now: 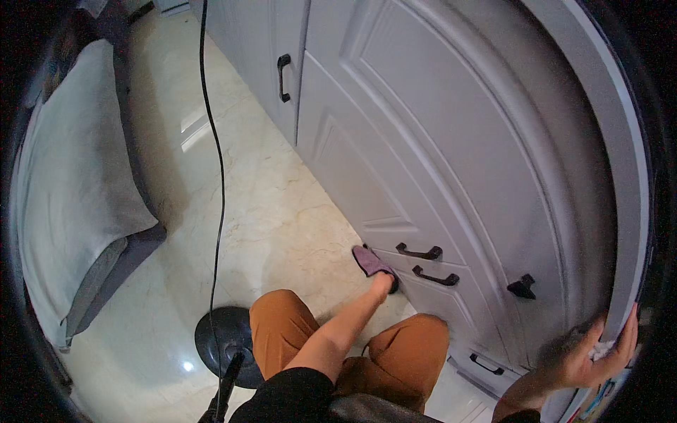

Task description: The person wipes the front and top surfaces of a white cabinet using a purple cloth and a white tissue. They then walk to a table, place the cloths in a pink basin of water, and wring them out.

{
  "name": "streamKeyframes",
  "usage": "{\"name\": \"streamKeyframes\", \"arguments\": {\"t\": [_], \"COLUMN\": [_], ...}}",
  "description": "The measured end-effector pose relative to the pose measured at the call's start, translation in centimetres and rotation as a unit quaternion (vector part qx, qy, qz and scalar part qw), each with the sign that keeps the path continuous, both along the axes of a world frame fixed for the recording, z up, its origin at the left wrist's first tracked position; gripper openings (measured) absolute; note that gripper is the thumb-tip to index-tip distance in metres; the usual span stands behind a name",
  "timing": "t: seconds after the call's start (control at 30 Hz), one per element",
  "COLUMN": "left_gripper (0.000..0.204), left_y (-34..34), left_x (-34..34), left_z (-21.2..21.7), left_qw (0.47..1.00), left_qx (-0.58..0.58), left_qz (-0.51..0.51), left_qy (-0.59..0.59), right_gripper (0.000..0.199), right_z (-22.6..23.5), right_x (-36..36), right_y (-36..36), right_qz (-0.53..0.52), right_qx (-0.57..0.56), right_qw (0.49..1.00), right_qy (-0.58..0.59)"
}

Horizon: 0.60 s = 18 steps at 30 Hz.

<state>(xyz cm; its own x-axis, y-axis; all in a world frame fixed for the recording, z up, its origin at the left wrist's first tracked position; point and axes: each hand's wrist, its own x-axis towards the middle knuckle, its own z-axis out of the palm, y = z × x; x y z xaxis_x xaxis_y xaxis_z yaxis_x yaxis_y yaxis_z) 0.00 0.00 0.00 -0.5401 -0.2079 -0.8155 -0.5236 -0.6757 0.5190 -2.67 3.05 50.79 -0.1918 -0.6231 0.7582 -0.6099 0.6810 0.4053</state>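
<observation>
Head view, looking down at my own knees in orange trousers [282, 321], close to a tall grey wardrobe [451, 141]. My left hand [384, 280] reaches down and forward to the lower drawer fronts, fingers closed on a small purple cloth [368, 259]. The cloth lies pressed flat against the white panel at the bottom left corner of the wardrobe, just left of the upper black drawer handle [419, 252] and above the marble floor [268, 211]. A second black handle [435, 277] sits just below and right of the first. The hand partly covers the cloth's lower end, so I see only the top part of it.

My right hand [596, 352] is off to the right, fingers curled around the edge of the open wardrobe door [627, 211], thumb on the inner face, the other fingertips wrapped over the outer rim. Something white shows at the palm; can't tell what it is. A small black knob [522, 286] sits on the panel between the two hands, another handle [486, 364] lower down.

Behind: a black cable [215, 141] runs down the floor to a round black base [224, 342]. Grey cushion [70, 183] on dark furniture at the left. Another black handle [283, 77] on the far cabinet door.
</observation>
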Motion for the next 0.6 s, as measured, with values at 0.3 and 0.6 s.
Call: {"name": "streamKeyframes", "arguments": {"t": [0.3,0.6], "left_gripper": [0.016,0.021], "left_y": [0.5,-5.7], "left_x": [-1.4,0.9], "left_z": [7.6,14.5], "left_qw": [0.962,0.97], "left_qx": [0.255,0.202], "left_qz": [0.101,0.126], "left_qy": [0.01,0.046], "right_gripper": [0.045,0.058], "right_z": [1.9,2.8], "right_x": [0.8,2.3], "right_y": [0.2,0.6], "right_qz": [-0.027,-0.021], "right_qx": [0.031,0.044], "right_qw": [0.999,0.984], "right_qy": [0.002,-0.173]}}
